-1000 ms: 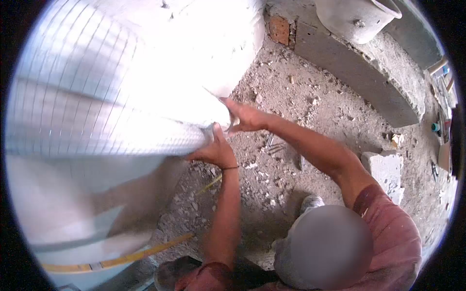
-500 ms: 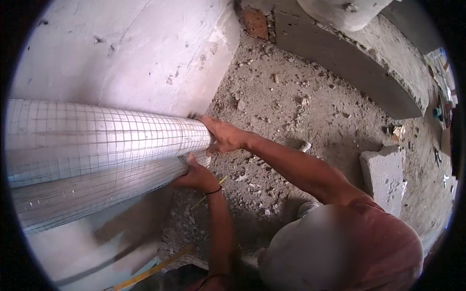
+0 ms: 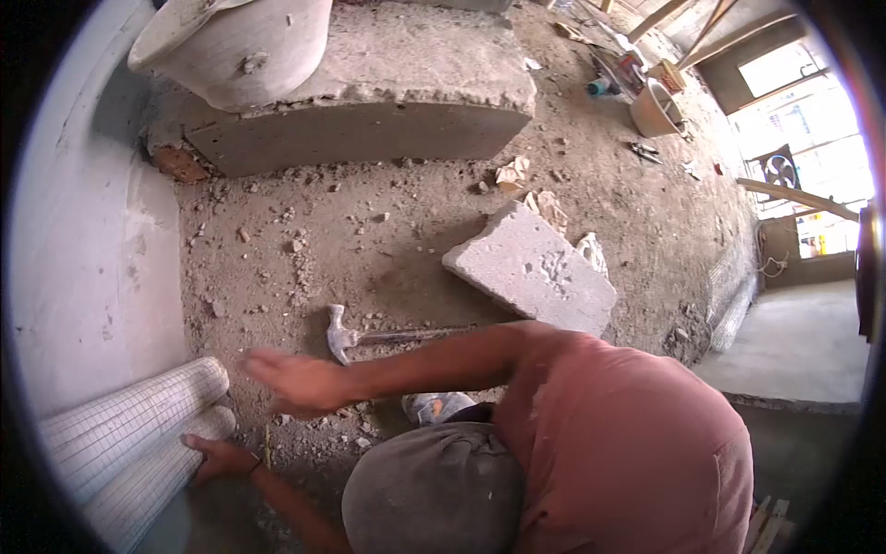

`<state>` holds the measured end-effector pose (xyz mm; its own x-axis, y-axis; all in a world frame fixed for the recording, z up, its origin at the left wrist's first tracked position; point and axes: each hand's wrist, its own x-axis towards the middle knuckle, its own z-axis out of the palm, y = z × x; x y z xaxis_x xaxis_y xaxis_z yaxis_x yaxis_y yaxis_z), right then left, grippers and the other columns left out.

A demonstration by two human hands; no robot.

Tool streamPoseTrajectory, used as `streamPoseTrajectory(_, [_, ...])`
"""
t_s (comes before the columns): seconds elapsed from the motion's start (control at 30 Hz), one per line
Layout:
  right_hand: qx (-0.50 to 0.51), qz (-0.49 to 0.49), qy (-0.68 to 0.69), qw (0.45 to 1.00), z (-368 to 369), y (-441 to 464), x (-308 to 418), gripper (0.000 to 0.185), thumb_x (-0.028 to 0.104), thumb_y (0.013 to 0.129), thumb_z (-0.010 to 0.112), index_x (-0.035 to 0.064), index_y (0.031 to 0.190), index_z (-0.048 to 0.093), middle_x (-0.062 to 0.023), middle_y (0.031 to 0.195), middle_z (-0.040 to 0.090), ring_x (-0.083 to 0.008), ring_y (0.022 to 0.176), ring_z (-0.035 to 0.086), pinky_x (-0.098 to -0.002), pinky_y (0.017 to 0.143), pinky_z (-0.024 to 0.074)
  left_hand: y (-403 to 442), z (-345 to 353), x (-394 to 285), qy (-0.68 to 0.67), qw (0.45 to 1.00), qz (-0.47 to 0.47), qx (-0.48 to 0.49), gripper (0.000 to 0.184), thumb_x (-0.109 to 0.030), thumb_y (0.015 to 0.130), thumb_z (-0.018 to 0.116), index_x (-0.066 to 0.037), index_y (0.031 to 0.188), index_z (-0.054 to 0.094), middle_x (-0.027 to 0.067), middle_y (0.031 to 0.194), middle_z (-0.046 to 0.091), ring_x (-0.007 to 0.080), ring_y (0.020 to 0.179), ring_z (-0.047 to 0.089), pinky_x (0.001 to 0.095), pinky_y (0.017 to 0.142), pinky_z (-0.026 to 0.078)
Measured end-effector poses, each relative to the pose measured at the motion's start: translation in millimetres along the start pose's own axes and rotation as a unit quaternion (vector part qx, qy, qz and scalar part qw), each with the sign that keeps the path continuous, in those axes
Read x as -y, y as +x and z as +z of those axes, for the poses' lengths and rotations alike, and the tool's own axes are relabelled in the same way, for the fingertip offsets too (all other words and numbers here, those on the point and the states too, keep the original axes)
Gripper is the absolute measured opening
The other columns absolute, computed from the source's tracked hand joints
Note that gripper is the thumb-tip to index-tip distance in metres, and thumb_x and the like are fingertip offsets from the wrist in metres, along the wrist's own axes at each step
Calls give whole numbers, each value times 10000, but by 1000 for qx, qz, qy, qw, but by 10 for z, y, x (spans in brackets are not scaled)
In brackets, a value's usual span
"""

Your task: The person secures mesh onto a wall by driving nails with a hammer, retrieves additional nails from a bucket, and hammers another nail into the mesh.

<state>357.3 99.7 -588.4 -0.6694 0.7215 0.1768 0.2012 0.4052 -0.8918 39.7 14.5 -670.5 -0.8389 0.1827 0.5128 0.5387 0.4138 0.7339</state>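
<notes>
In my view, the upper mesh roll (image 3: pixel 138 406) lies at lower left alongside the wall (image 3: pixel 101 268), with the lower mesh roll (image 3: pixel 157 475) directly beside it. I have my left hand (image 3: pixel 221 457) at the latter's end, my right hand (image 3: pixel 300 380) just right of the former's. Beyond my right forearm (image 3: pixel 420 363), the hammer (image 3: pixel 369 338) lies on the floor (image 3: pixel 397 208); right of it, the block (image 3: pixel 540 268). Farther forward, the bucket (image 3: pixel 254 46) stands on the ledge's (image 3: pixel 406 69) left end.

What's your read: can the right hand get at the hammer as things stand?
Probably yes. The right hand, blurred but seemingly empty, is near the hammer on the floor, and nothing visible covers its head; the forearm seems only to hide the handle's far end from the camera.
</notes>
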Motion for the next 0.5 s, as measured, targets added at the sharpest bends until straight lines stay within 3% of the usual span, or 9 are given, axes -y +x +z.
streamPoseTrajectory(0.07, [-14,133,-58,989,-502,-792,18,753,200,917,770,41,1545,385,-237,1570,387,-425,1464,397,-512,1203,389,-4,-95,-219,0,1000,31,6,1107,-398,924,821,187,1483,66,445,1456,391,476,1314,527,548,1124,470])
streamPoseTrajectory(0.13, [-122,123,-237,956,-1249,-1570,-17,705,222,937,760,40,1527,420,-228,1558,419,-419,1446,411,-499,1212,373,-51,-138,-418,-48,996,70,15,1135,-433,936,796,196,1497,36,471,1482,311,507,1395,434,564,1188,381])
streamPoseTrajectory(0.17, [-153,206,-317,913,-1463,-2008,-79,678,206,947,744,44,1522,423,-238,1557,423,-418,1447,409,-504,1217,364,-74,-82,-374,-56,996,68,21,1135,-433,936,796,196,1497,36,471,1482,311,507,1395,434,564,1188,381])
streamPoseTrajectory(0.2, [-254,302,-328,858,-1559,-2410,-153,669,220,960,724,44,1526,413,-255,1571,402,-413,1449,409,-507,1228,347,-70,-37,-280,-76,993,94,2,1122,-431,945,784,198,1496,36,473,1481,307,511,1391,436,570,1187,380])
streamPoseTrajectory(0.23, [-280,372,-352,812,-1828,-2611,29,646,241,986,686,35,1525,396,-277,1581,367,-416,1466,386,-533,1237,326,-28,18,-140,-96,988,121,-20,1108,-430,955,771,201,1495,37,476,1480,302,514,1388,438,575,1186,378])
streamPoseTrajectory(0.3, [-365,429,-365,741,-2044,-3106,-126,631,236,990,660,34,1520,383,-300,1584,325,-469,1470,350,-578,1240,282,-35,95,21,-32,996,77,-24,1114,-486,975,727,205,1487,20,482,1484,279,517,1391,428,578,1184,380])
streamPoseTrajectory(0.33, [-370,427,-366,739,-2060,-3255,-226,631,236,990,660,34,1520,383,-300,1584,325,-469,1470,350,-578,1240,282,-100,41,-236,-79,994,74,-15,1128,-528,980,700,217,1473,11,491,1479,274,524,1389,425,578,1185,378])
streamPoseTrajectory(0.4, [-298,428,-458,719,-2009,-3459,-379,603,310,1035,599,36,1517,363,-289,1598,281,-496,1507,263,-653,1265,165,-230,-44,-783,-130,989,76,-10,1190,-625,991,622,255,1446,-37,519,1455,265,547,1387,414,580,1187,374])
streamPoseTrajectory(0.5, [-291,422,-439,738,-2043,-3493,-373,602,311,1020,602,23,1497,375,-293,1588,285,-508,1500,258,-637,1276,128,-73,29,-48,-46,994,97,-2,1196,-628,993,614,269,1434,-43,530,1463,251,553,1383,423,575,1188,374])
